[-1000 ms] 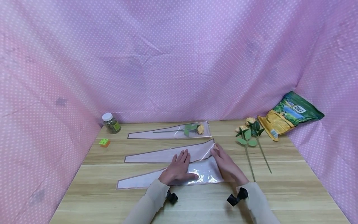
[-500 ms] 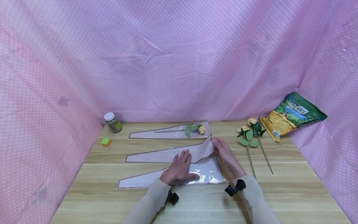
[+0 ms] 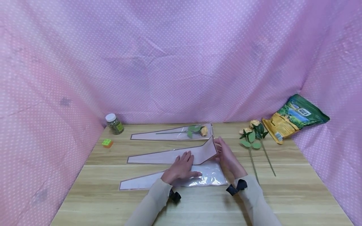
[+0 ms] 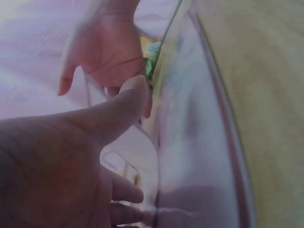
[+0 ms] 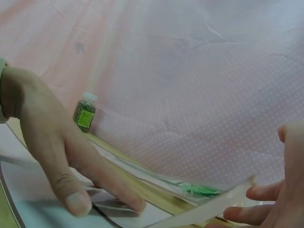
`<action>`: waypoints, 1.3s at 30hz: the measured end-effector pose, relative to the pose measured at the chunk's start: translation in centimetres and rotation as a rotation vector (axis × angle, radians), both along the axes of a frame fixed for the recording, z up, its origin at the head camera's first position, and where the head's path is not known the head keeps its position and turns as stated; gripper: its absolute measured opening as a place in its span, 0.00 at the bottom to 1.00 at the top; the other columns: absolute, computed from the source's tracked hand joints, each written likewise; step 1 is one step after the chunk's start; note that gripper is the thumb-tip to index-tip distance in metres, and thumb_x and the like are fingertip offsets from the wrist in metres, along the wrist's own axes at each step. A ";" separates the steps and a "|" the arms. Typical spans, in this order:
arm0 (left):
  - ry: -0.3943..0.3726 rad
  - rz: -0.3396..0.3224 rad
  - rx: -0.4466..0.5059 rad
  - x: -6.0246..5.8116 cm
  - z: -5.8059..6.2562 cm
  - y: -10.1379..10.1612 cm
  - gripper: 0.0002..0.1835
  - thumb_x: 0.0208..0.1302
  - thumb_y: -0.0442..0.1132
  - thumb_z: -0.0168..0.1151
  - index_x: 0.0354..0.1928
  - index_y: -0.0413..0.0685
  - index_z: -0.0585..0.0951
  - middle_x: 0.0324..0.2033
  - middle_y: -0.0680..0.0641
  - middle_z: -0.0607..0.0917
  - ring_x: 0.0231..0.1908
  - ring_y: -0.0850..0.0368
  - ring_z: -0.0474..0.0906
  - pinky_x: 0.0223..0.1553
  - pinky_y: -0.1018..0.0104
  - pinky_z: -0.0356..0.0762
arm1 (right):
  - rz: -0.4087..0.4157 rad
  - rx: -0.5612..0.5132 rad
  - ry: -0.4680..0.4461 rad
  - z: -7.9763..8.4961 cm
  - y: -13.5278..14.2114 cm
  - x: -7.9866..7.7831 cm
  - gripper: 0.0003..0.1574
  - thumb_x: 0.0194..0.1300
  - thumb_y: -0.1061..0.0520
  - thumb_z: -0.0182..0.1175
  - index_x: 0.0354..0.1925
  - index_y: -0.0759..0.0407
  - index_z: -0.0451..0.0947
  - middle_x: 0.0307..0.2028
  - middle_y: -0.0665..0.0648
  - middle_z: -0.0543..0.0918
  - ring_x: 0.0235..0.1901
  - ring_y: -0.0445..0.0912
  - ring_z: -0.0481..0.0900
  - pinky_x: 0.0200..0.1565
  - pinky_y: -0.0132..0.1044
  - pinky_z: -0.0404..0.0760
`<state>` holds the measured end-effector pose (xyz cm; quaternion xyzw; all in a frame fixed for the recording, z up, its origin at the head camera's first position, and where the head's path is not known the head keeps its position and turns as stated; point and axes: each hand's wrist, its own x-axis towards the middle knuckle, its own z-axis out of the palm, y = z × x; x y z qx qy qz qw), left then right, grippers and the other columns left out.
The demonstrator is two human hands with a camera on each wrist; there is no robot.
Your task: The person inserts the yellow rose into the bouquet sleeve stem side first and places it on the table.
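My left hand (image 3: 181, 168) lies with straight fingers on the middle one of three tapered flower sleeves (image 3: 158, 157), and its thumb extends over the front sleeve (image 3: 210, 173). The middle sleeve's wide right end is bent up off the table. At that raised end is my right hand (image 3: 228, 158), its fingers spread and touching the edge, not curled round it. In the right wrist view, the fingers (image 5: 256, 213) show beside the lifted edge. Behind, the back sleeve (image 3: 144, 136) has a yellow rose (image 3: 203, 131) lying on or in it; I cannot tell which.
Two yellow roses (image 3: 251, 138) with long stems lie on the wooden table (image 3: 282, 201) to the right. A green and yellow bag (image 3: 295, 117) leans at the back right. A white-lidded jar (image 3: 115, 124) and a small green and orange block (image 3: 107, 143) stand at the left.
My right hand has shifted slightly left and up, its fingers spreading apart at the sleeve's edge. The middle sleeve's right end has bent up more steeply. My left hand stays put.
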<state>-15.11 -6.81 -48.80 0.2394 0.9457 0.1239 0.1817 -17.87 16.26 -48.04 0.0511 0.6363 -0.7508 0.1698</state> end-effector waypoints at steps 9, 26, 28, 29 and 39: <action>0.085 0.014 0.191 -0.8 1.2 0.7 0.51 0.66 0.67 0.56 0.77 0.38 0.55 0.78 0.34 0.53 0.78 0.36 0.49 0.75 0.39 0.53 | 0.007 0.008 0.017 0.4 0.2 0.5 0.44 0.78 0.32 0.28 0.72 0.64 0.52 0.53 0.58 0.82 0.43 0.42 0.83 0.43 0.36 0.81; 0.002 0.453 0.886 -1.7 0.3 6.1 0.33 0.66 0.50 0.59 0.66 0.34 0.70 0.60 0.31 0.77 0.57 0.36 0.77 0.58 0.43 0.75 | -0.034 0.156 0.088 0.8 -0.5 1.6 0.42 0.80 0.37 0.25 0.72 0.66 0.56 0.67 0.76 0.69 0.53 0.51 0.83 0.48 0.42 0.84; -0.005 0.459 0.889 -1.9 0.0 6.1 0.32 0.66 0.49 0.59 0.66 0.34 0.70 0.59 0.31 0.77 0.56 0.36 0.77 0.58 0.42 0.75 | -0.041 0.170 0.084 0.8 -0.8 1.8 0.42 0.80 0.37 0.26 0.73 0.66 0.57 0.68 0.76 0.69 0.56 0.55 0.81 0.46 0.40 0.84; -0.007 0.461 0.889 -2.0 -0.1 6.1 0.32 0.66 0.48 0.59 0.66 0.34 0.70 0.58 0.31 0.77 0.56 0.36 0.78 0.57 0.43 0.76 | -0.046 0.177 0.083 0.8 -0.8 1.9 0.43 0.80 0.36 0.26 0.73 0.66 0.57 0.68 0.75 0.68 0.57 0.57 0.80 0.45 0.39 0.83; -0.052 0.532 0.842 -2.6 0.2 6.5 0.31 0.65 0.58 0.56 0.59 0.40 0.76 0.55 0.35 0.80 0.53 0.41 0.81 0.53 0.49 0.78 | -0.030 0.189 0.108 1.0 -1.6 2.1 0.48 0.78 0.31 0.25 0.72 0.66 0.60 0.73 0.71 0.62 0.69 0.66 0.67 0.48 0.40 0.80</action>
